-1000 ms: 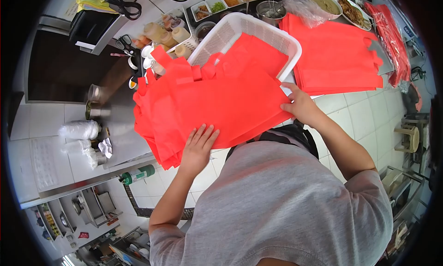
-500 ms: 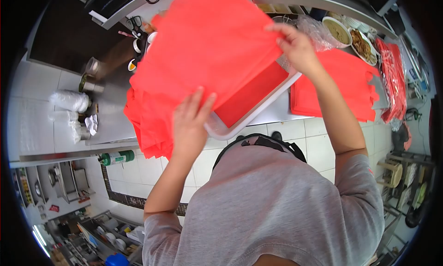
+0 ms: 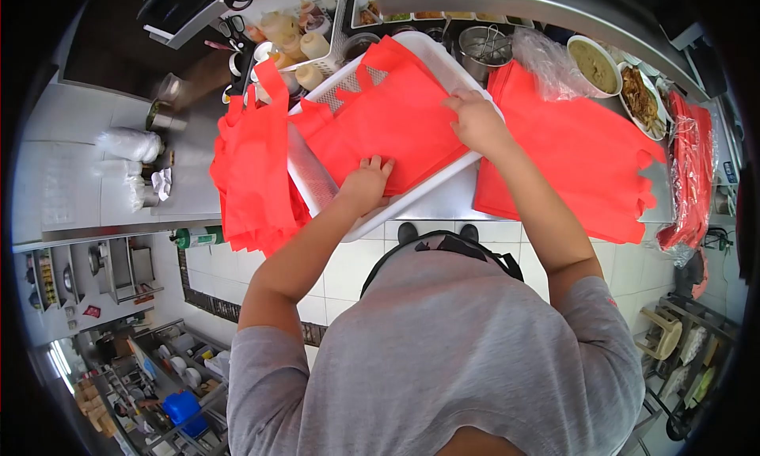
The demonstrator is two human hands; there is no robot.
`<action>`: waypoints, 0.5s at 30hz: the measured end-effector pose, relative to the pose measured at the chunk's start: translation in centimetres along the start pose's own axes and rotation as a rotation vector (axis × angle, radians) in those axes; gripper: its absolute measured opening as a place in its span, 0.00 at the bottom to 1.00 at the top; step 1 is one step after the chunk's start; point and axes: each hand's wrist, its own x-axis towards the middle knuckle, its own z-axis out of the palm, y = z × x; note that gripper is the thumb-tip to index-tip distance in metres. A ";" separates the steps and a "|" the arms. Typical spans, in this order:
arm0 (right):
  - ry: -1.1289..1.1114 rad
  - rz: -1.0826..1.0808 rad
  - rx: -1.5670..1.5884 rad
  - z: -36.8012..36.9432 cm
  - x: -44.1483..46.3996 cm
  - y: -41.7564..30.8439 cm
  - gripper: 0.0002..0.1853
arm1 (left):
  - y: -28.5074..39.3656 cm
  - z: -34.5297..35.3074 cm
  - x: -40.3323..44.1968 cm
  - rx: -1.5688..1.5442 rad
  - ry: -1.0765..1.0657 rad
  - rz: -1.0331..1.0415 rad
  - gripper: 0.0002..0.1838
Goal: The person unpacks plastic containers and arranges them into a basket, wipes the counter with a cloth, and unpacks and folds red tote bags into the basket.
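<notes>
A red fabric bag (image 3: 388, 112) with handle loops lies on the stack inside a white perforated plastic basket (image 3: 412, 201). My left hand (image 3: 366, 184) rests on the bag's near edge, fingers spread. At the bag's right edge, my right hand (image 3: 480, 123) has its fingers bent over the border and appears to grip it; the thumb is partly hidden. Left of the basket sits a heap of red bags (image 3: 252, 175), handles sticking up. Another flat stack of red bags (image 3: 566, 155) is on the right.
Squeeze bottles (image 3: 309, 48) stand behind the basket, beside a metal pot (image 3: 484, 51). A bowl of greenish food (image 3: 594, 64) and a plate of brown food (image 3: 641, 100) are at back right. Plastic-wrapped red bags (image 3: 687, 171) lie at the far right of the steel counter (image 3: 190, 171).
The large raised red bag has come down into the basket, uncovering the bottles and pot behind. Both hands have moved with it, the right one lower and the left one to the right.
</notes>
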 end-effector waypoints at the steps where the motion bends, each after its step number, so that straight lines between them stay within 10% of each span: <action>1: 0.021 0.000 0.078 -0.2 -0.4 0.4 0.18 | 0.4 0.0 0.1 0.028 -0.007 -0.003 0.39; 8: -0.041 0.139 0.655 -2.4 -1.0 2.0 0.21 | -3.3 0.0 2.7 -0.142 0.160 -0.128 0.20; 15: 0.505 -0.306 0.001 -3.5 0.2 -0.7 0.22 | -5.1 -6.7 0.6 -0.310 0.431 -0.219 0.14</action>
